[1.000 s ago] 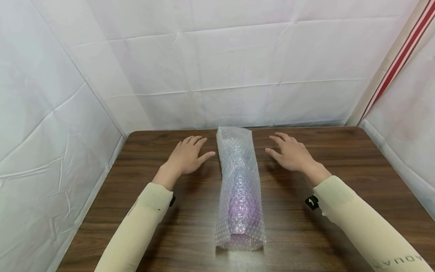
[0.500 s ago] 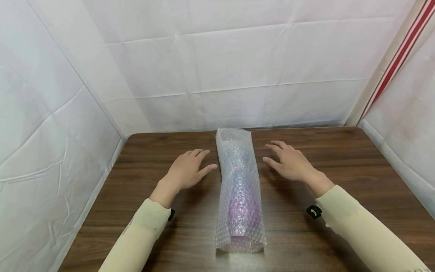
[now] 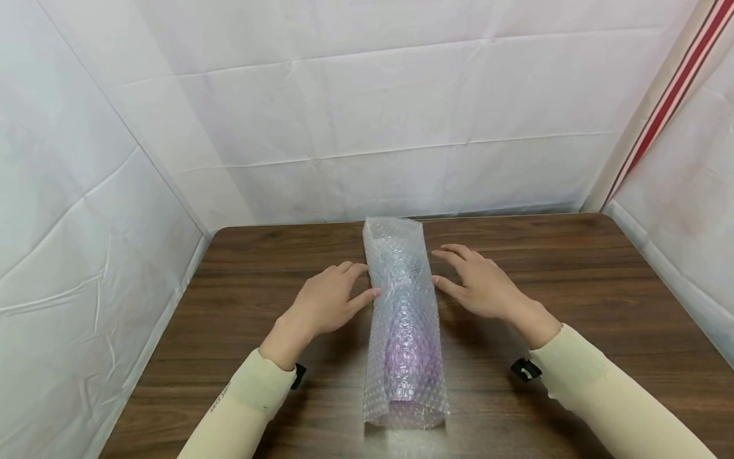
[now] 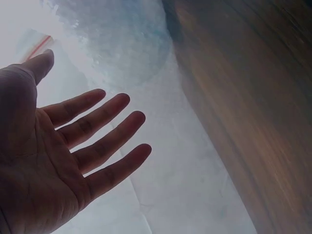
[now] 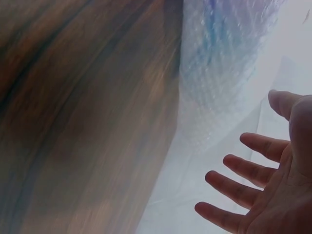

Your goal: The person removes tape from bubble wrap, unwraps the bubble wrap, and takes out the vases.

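Flanking a bubble-wrapped bundle, lying 12-to-6 o'clock on the wood-grain table | left hand at its 10, right hand at its 2, both spread, grasping nothing; contact unclear | wrapping seems done, grip not yet taken | translucent, glossy, bluish toward 12, purple toward 6, that end apparently unsealed

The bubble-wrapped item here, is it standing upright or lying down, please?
Lying down: the head view shows the bubble-wrapped item stretched along the wooden table between the left hand and right hand.
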Available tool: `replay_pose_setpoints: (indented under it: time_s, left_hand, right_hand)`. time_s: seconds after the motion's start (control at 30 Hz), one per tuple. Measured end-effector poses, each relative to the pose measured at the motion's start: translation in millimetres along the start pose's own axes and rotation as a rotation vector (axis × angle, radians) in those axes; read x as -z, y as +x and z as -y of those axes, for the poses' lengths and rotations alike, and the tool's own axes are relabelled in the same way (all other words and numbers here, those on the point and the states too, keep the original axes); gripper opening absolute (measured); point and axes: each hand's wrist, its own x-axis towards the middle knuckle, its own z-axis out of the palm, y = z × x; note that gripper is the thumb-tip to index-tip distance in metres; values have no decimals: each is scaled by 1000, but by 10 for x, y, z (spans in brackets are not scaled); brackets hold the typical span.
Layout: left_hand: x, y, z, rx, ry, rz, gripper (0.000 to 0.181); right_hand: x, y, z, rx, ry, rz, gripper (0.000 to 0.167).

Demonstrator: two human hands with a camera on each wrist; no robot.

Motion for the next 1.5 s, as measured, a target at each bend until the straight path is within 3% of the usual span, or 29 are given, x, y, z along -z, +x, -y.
replay_pose_setpoints:
  time_s: [0.57,0.87,1.2,1.5]
  left_hand:
    - [17,-21,-276,-128,-18,-33,50]
    - [27,-16,-332,-139,9,-64,34]
    - [8,-15,-404,-134,30,-72,27]
    - [-59,15,-451,-123,33,-129,17]
  right_hand:
    - [-46,-85,311,122,75,-17,69]
    - [-92,-92,462,140,111,13,70]
    - [-150,-60,548,139,112,-10,62]
    - [-201,-56,550,152,102,-34,59]
